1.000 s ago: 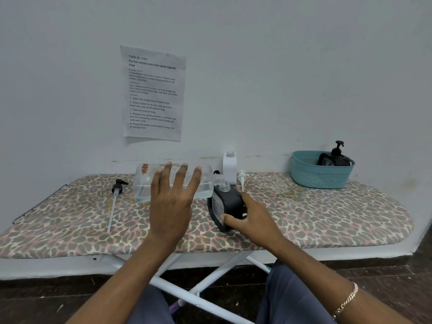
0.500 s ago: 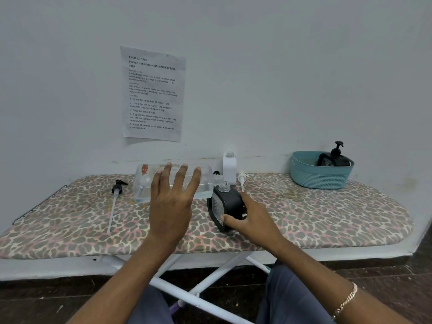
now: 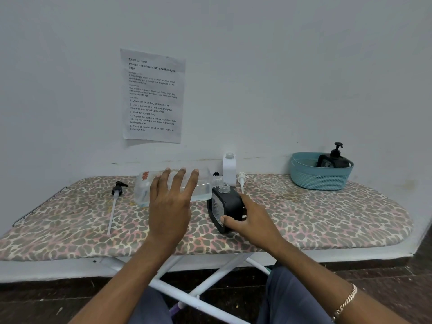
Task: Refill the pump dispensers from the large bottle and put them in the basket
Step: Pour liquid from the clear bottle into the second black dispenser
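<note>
Leopard-print cloth covers the ironing board (image 3: 327, 213), which stands against a plain white wall with 1 printed sheet (image 3: 153, 97) taped above it. Near the middle of the board the right hand (image 3: 254, 220) grips a black pump dispenser (image 3: 230, 204), thumb on its front face and fingers curled behind; its pump is off and the clear neck is open. The large clear bottle (image 3: 203, 189) lies almost level just left of it, uncapped, its mouth right beside the dispenser's neck and a little liquid pooled along its lower side. The left hand (image 3: 169, 206) is spread across the bottle's near side, fingers straight and parted; the thumb is hidden.

A white bottle (image 3: 229, 168) without a pump stands at the wall behind the dispenser, and a white pump (image 3: 242, 181) lies just beside it. A black pump (image 3: 115, 195) with its long tube lies well to the left. At the far right, the teal basket (image 3: 320, 178) holds 1 black dispenser with its pump on (image 3: 333, 159). A chain bracelet (image 3: 346, 302) circles the right wrist.
</note>
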`<state>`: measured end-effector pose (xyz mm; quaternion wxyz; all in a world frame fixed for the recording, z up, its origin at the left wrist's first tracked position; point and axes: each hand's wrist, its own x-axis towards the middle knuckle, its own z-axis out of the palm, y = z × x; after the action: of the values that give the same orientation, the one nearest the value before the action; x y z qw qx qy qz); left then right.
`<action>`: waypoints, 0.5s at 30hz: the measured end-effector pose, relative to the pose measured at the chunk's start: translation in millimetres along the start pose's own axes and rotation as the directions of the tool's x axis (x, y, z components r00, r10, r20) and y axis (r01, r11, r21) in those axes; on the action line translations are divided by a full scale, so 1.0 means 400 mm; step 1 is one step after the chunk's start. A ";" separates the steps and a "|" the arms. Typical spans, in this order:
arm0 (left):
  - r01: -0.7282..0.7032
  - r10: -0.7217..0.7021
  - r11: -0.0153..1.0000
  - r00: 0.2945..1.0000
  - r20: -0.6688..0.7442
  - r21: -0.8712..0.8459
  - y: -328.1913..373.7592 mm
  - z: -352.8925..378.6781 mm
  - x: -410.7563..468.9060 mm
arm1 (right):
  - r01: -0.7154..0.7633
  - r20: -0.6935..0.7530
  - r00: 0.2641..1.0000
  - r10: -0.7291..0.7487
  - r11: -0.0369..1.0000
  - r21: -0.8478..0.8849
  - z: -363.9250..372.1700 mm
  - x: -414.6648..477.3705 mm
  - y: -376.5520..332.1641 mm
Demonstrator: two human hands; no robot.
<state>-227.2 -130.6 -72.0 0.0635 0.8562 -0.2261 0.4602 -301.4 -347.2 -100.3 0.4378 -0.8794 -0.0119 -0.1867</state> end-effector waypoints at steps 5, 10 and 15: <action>0.058 -0.050 0.991 0.996 0.073 -0.121 -0.011 0.009 -0.006 | 0.001 -0.005 1.000 -0.001 1.000 0.006 0.000 0.000 0.001; 0.299 -0.271 0.867 0.954 0.126 -0.398 -0.032 -0.014 0.009 | -0.004 -0.001 1.000 0.004 1.000 0.011 -0.001 -0.001 0.001; 0.509 -0.467 0.628 0.852 0.237 -0.589 -0.094 -0.011 0.032 | -0.005 0.003 1.000 0.005 1.000 0.004 -0.001 -0.001 0.003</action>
<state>-207.8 -100.1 -55.3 0.4624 0.8260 -0.1286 0.2955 -301.8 -348.0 -101.2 0.4400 -0.8788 -0.0108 -0.1844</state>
